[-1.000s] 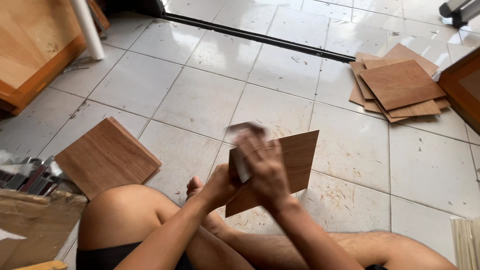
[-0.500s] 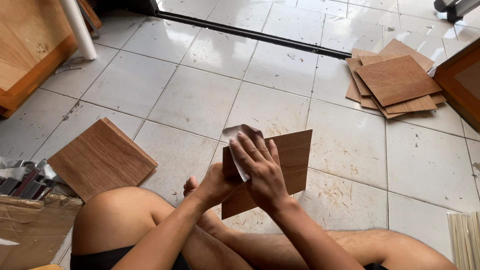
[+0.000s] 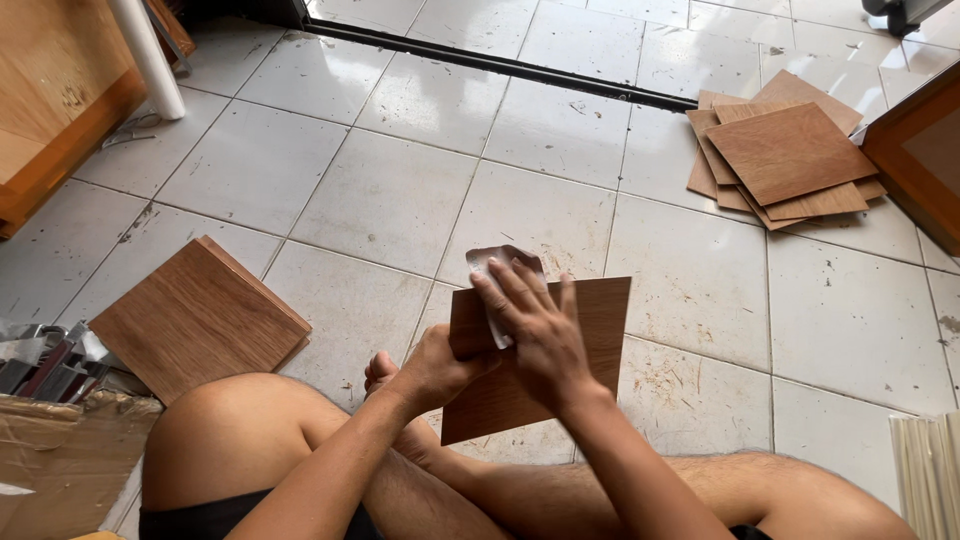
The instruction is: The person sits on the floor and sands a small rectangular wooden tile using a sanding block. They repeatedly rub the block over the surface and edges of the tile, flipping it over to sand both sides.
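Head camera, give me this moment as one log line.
left hand: holds wood panel | right hand: presses sandpaper on panel | panel stacks on floor

White tiled floor (image 3: 390, 200) carries a wooden square stack (image 3: 195, 315) and scattered panels (image 3: 785, 150).

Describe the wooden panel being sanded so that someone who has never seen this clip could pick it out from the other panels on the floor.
Start at the white tiled floor and come down to the seated person's legs at the bottom. The square wooden panel is the one lifted off the floor just above them: the left hand holds its left edge and the right hand presses sandpaper on it. The other panels lie on the tiles, untouched.
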